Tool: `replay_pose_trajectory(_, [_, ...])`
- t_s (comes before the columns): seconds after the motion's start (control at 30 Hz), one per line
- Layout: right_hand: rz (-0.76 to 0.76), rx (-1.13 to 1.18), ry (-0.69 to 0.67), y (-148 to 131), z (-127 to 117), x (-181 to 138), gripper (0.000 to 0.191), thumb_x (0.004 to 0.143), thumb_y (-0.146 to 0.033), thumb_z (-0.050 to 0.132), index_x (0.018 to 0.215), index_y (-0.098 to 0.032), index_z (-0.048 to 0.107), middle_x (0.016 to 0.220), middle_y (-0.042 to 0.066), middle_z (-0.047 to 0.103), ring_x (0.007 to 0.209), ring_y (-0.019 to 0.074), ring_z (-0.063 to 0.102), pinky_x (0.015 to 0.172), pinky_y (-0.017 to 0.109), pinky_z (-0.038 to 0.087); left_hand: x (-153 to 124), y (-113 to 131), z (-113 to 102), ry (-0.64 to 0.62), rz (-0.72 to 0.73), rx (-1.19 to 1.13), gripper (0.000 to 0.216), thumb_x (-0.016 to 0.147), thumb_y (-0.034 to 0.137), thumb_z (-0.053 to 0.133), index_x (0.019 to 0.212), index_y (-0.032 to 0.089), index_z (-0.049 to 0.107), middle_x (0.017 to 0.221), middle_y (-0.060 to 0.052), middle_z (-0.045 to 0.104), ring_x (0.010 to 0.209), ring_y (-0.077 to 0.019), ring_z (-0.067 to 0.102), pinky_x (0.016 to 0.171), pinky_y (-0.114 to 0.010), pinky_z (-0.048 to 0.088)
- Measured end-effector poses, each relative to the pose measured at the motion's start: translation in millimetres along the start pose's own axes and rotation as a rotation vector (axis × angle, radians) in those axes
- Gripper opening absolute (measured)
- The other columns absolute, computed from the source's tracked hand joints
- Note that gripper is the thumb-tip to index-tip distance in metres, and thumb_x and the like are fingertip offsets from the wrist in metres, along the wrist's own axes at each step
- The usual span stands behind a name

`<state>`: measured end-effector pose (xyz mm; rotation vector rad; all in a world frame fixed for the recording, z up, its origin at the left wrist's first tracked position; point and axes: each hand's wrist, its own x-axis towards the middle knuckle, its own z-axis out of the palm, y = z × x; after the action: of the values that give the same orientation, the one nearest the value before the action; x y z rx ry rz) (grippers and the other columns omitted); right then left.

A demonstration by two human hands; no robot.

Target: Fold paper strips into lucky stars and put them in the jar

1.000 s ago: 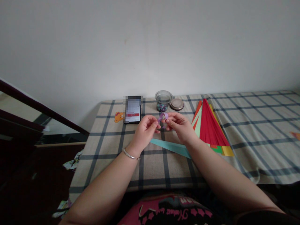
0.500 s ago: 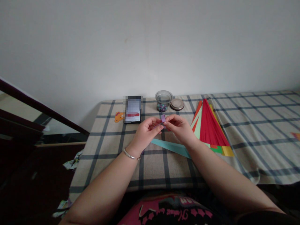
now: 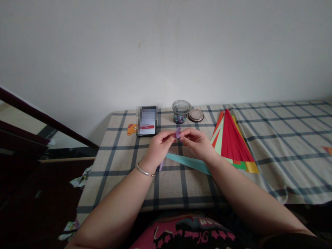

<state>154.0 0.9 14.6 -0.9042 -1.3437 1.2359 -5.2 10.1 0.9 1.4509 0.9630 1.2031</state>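
Observation:
A purple paper strip (image 3: 178, 132) is curled into a small loop between my two hands. My left hand (image 3: 163, 143) pinches it from the left, and the strip's tail hangs out below that palm. From the right, my right hand (image 3: 195, 140) grips the loop's edge between thumb and forefinger. Under both hands, light blue paper strips (image 3: 188, 162) lie on the tablecloth. Just beyond the fingers stands a clear plastic cup (image 3: 181, 112) with small folded-looking coloured pieces at its bottom.
Beside the cup lies a round lid (image 3: 196, 115). A phone (image 3: 147, 121) rests at the back left, by an orange bear cutout (image 3: 131, 129). Fanned red, green, orange and yellow paper strips (image 3: 233, 141) lie to the right on the checked tablecloth (image 3: 280, 138). A wall rises behind.
The purple loop has turned and shows a more open curl, shifting slightly left. My fingers have shifted around it, and its tail now shows below my left hand.

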Motion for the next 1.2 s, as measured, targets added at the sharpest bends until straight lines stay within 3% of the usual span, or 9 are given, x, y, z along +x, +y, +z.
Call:
replay_pose_trajectory(0.13, [0.008, 0.004, -0.010, -1, 1, -1, 0.022, 0.071, -0.039, 0.074, 0.076, -0.021, 0.062, 0.073, 0.000, 0.062, 0.065, 0.0128, 0.056, 0.063, 0.029, 0.046, 0, -1, 4, 0.034, -0.103, -0.234, 0.026, 0.077, 0.032, 0.070, 0.098, 0.016, 0.069, 0.096, -0.006, 0.071, 0.083, -0.0157, 0.066, 0.085, -0.033, 0.052])
replay_pose_trajectory(0.33, [-0.028, -0.010, 0.024, 1, 3, 0, 0.026, 0.071, -0.036, 0.073, 0.080, -0.022, 0.054, 0.075, -0.001, 0.059, 0.068, 0.0126, 0.057, 0.064, 0.028, 0.046, 2, 3, 6, 0.085, -0.205, -0.446, 0.030, 0.067, 0.027, 0.078, 0.092, 0.016, 0.066, 0.086, -0.003, 0.070, 0.075, -0.0117, 0.065, 0.077, -0.029, 0.053])
replay_pose_trajectory(0.67, [-0.129, -0.271, 0.056, 7, -3, -3, 0.031, 0.080, -0.028, 0.064, 0.110, -0.024, 0.059, 0.074, -0.001, 0.060, 0.063, 0.0117, 0.053, 0.058, 0.026, 0.042, 2, 8, 4, -0.012, -0.355, -0.504, 0.025, 0.065, 0.024, 0.078, 0.086, 0.017, 0.066, 0.076, 0.000, 0.068, 0.062, -0.0076, 0.059, 0.063, -0.023, 0.050])
replay_pose_trajectory(0.77, [-0.185, -0.376, 0.057, 7, -3, -4, 0.028, 0.081, -0.026, 0.062, 0.109, -0.023, 0.063, 0.079, 0.001, 0.062, 0.063, 0.0115, 0.053, 0.057, 0.026, 0.042, 2, 10, 4, -0.003, -0.371, -0.525, 0.024, 0.063, 0.022, 0.079, 0.082, 0.016, 0.067, 0.075, 0.001, 0.068, 0.061, -0.0062, 0.057, 0.060, -0.020, 0.048])
replay_pose_trajectory(1.0, [-0.187, -0.431, 0.056, 6, -4, -4, 0.013, 0.082, -0.026, 0.062, 0.092, -0.020, 0.065, 0.079, 0.003, 0.063, 0.062, 0.0120, 0.053, 0.057, 0.026, 0.042, 1, 9, 5, 0.003, -0.340, -0.474, 0.019, 0.067, 0.022, 0.076, 0.082, 0.016, 0.066, 0.076, 0.000, 0.068, 0.062, -0.0068, 0.057, 0.062, -0.022, 0.046])
replay_pose_trajectory(1.2, [-0.114, -0.385, 0.069, 6, -3, -2, 0.013, 0.081, -0.028, 0.062, 0.090, -0.019, 0.065, 0.078, 0.003, 0.065, 0.063, 0.0121, 0.054, 0.058, 0.026, 0.043, -4, 9, 4, 0.034, -0.034, -0.218, 0.017, 0.079, 0.028, 0.068, 0.092, 0.018, 0.064, 0.089, -0.002, 0.066, 0.074, -0.0096, 0.060, 0.071, -0.023, 0.049])
